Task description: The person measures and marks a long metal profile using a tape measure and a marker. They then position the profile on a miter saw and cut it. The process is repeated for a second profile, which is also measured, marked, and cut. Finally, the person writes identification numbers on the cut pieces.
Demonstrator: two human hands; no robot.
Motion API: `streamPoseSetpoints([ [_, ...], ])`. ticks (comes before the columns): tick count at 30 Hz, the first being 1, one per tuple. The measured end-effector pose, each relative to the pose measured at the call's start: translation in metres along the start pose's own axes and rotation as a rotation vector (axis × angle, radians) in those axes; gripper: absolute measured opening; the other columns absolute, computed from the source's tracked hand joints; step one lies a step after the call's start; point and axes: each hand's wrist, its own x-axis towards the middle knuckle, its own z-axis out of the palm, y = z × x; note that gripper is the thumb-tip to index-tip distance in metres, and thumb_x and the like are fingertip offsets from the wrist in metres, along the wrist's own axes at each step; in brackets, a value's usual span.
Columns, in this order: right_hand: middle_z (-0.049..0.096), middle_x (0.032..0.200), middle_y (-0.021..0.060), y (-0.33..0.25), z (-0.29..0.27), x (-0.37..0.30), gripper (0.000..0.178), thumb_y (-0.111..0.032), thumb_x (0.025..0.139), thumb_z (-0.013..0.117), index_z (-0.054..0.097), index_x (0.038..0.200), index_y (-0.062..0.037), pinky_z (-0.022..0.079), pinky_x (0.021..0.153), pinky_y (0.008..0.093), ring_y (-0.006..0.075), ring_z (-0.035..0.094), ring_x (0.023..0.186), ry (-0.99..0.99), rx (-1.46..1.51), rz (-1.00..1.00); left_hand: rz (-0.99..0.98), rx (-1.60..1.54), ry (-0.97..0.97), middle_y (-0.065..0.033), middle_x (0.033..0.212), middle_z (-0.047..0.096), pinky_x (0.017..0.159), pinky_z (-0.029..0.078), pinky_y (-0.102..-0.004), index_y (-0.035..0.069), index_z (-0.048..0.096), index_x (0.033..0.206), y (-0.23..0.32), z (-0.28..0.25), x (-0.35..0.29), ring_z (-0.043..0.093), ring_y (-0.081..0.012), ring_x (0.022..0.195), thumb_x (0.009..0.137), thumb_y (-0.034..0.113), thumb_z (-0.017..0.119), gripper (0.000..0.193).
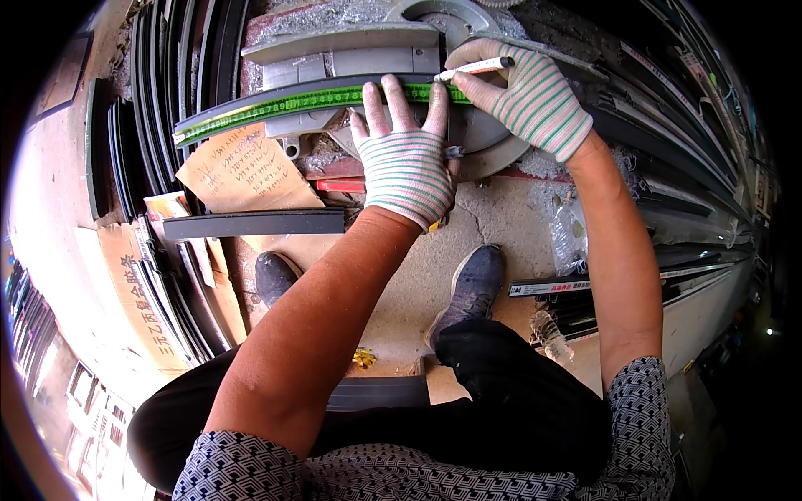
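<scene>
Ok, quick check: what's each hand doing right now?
Left hand: open, fingers spread, pressing flat on the green ruler.
Right hand: closed on a white marker, tip at the ruler.

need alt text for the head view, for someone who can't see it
Seen from above, a person's gloved left hand presses a green measuring tape flat on a long dark strip, while the gloved right hand holds a white marker to it. The strip lies across a grey saw table; below are dark shoes on a concrete floor.
</scene>
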Motion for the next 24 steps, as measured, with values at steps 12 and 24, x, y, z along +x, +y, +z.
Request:
streamPoseSetpoints([
  [12,0.079,0.105,0.0094,0.0020,0.0008,0.0004,0.030,-0.041,0.096,0.072,0.077,0.116,-0.0186,0.061,0.084,0.0376,0.0276,0.077,0.094,0.001,-0.032,-0.022,-0.001,0.001,-0.005,-0.0375,0.159,0.025,0.117,0.023,-0.0728,0.020,0.033,0.163,-0.0006,0.0012,-0.0002,0.023,-0.0604,0.147,0.079,0.032,0.076,0.095],
  [24,0.079,0.103,0.0103,0.0003,0.0006,0.0010,0.028,-0.037,0.095,0.074,0.077,0.116,-0.0172,0.060,0.084,0.0363,0.0264,0.077,0.093,0.038,-0.006,-0.036,0.001,-0.005,0.002,-0.0381,0.159,0.024,0.117,0.022,-0.0722,0.020,0.035,0.162,-0.0008,0.0029,-0.0007,0.023,-0.0609,0.147,0.079,0.031,0.075,0.093],
])
